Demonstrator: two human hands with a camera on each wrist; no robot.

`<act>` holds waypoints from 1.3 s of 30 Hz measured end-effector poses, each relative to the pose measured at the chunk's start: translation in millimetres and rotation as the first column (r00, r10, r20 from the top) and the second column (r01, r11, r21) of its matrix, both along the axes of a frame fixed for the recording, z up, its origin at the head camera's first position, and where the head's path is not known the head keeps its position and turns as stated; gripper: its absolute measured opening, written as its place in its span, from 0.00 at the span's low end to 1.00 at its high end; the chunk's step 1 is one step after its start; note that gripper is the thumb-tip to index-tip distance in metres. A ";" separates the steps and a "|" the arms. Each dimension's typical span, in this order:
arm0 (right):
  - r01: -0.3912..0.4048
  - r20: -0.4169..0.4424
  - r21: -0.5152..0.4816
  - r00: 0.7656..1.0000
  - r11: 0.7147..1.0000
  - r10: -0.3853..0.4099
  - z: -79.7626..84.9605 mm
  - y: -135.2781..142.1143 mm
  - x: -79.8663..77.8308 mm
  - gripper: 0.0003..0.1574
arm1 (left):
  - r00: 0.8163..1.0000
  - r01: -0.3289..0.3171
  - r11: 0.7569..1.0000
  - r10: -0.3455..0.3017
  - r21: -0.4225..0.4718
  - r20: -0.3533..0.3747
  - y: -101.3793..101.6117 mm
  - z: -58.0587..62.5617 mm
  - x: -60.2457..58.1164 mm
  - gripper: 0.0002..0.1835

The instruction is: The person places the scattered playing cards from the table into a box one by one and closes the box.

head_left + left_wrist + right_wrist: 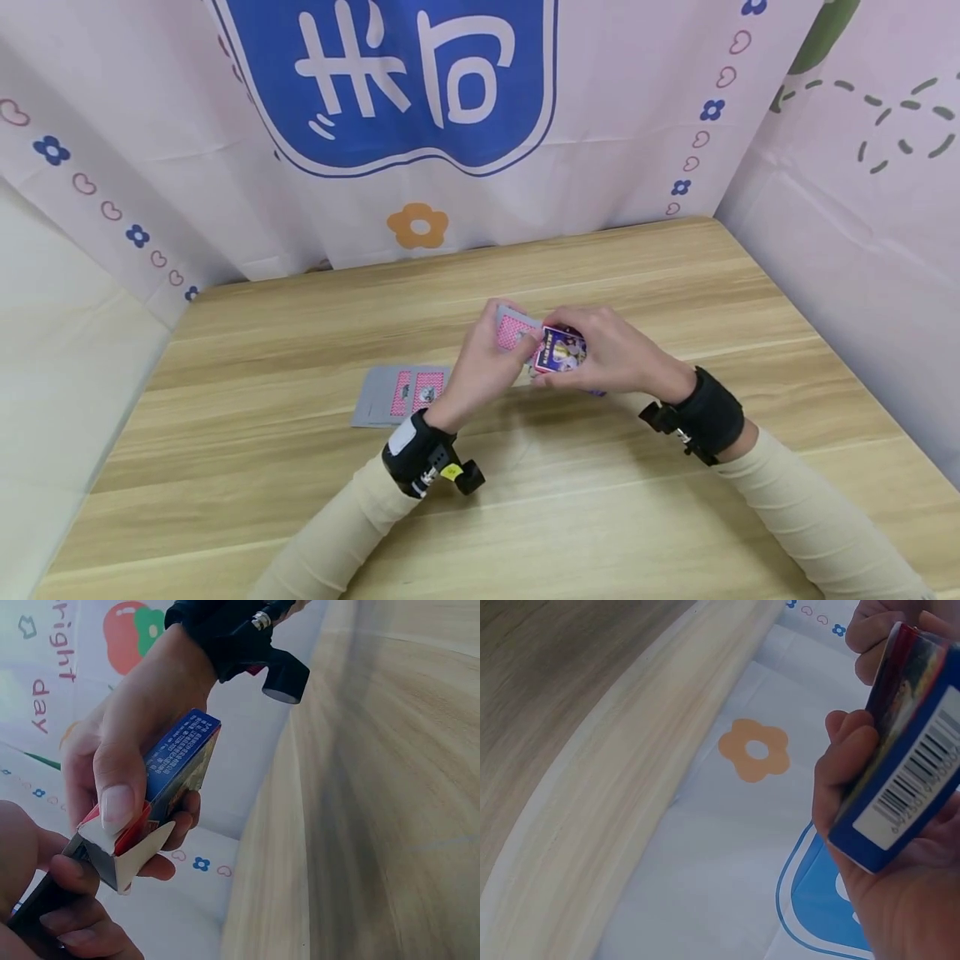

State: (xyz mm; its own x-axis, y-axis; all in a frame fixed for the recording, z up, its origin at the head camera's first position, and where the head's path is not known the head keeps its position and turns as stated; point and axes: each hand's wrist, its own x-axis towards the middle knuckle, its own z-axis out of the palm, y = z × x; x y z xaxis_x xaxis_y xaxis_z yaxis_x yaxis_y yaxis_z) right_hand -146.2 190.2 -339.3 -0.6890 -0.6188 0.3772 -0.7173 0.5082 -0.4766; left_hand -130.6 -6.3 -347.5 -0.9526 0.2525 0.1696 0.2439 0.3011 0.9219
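My left hand [480, 367] pinches a stack of playing cards [512, 327] with pink patterned backs and grey borders. In my right hand [618, 354] is a small blue card box [562, 350] with printed pictures, gripped between thumb and fingers. The left wrist view shows the box's end flap [146, 851] folded out, with the right thumb near that opening. There the dark edge of the cards [37, 907] meets the opened end. A barcode label [919, 769] marks the box's other end in the right wrist view. The hands are close together above the table.
More pink-and-grey cards [381, 396] lie on the wooden table [270, 467], left of and partly behind the left wrist. Printed cloth [600, 167] hangs along the table's back and right edges. Both wrists wear black camera straps [712, 412].
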 end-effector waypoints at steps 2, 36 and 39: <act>0.000 -0.004 0.001 1.000 1.000 0.000 -0.9 0.5 -0.4 0.39 | 1.000 0.017 1.000 -0.017 -0.003 0.011 1.7 -1.5 -0.1 0.14; -0.029 0.000 -0.065 1.000 0.997 0.029 8.1 9.9 -3.4 0.40 | 0.770 0.433 0.849 -0.524 0.304 0.365 -27.5 -3.3 -24.5 0.22; -0.043 0.001 -0.072 0.999 0.996 0.043 7.2 11.0 -3.3 0.40 | 0.763 0.433 0.844 -0.530 0.317 0.371 -27.5 -6.1 -26.1 0.22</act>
State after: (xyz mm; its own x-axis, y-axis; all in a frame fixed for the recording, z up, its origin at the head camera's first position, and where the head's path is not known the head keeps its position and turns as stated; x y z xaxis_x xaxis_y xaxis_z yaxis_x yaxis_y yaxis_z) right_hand -149.6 201.2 -332.0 -0.6636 -0.6191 0.4200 -0.7363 0.4413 -0.5130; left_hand -156.7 -33.8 -353.7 -0.6989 0.7043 -0.1250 -0.1268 0.0500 0.9907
